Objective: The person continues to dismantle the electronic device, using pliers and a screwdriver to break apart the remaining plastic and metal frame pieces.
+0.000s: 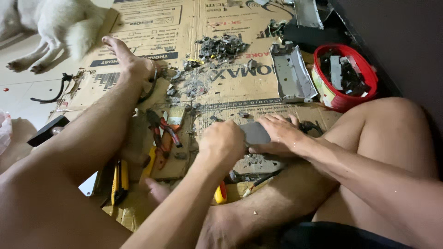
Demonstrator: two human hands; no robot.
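head view: left hand and right hand both clenched around a grey casing over cardboard

Around the left hand and right hand, both clasped on the grey piece, room is tight. The red-handled pliers lie just to the left, the person's legs fence both sides, and debris sits beneath. Ahead, bare cardboard gives a clear lane up to the scrap pile. The grey casing and red bucket block the far right.
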